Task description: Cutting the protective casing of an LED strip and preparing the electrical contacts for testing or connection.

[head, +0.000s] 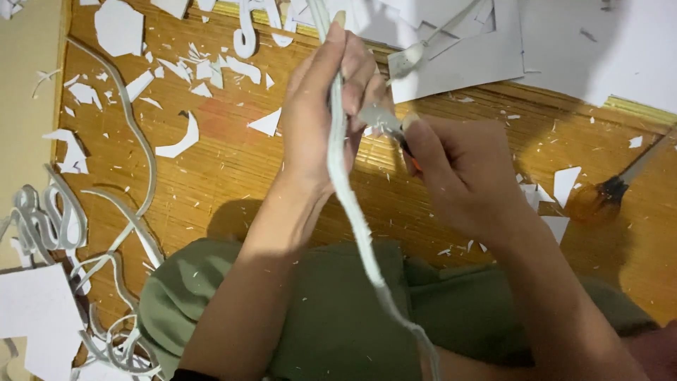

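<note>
Nearest, soft olive-green trousers [338,310], creased and dusted with white flecks. Across them, a long pale strip [352,212] of foam-like board, narrow and smooth-edged, running from the lap up through the left hand [321,120] and past the top edge. Left fingers curled shut around that strip, thumb side pressed along it. Just right of it, the right hand [462,176], fingers closed tight on a small knife [386,121] with a grey blade and a glimpse of orange at the grip; blade tip touching the strip beside the left fingers. Underneath, a woven bamboo mat [233,169], fine-ribbed and honey-coloured, littered with angular white scraps [176,141] and thin shavings. At the left, loose curling offcuts [49,219], looped and tangled, beside a flat white sheet [39,310]. On the right, a screwdriver [599,197] with a translucent amber handle, well apart from the hands. Farthest, large cut sheets of white board [493,49], stiff and matte, overlapping along the top.
</note>
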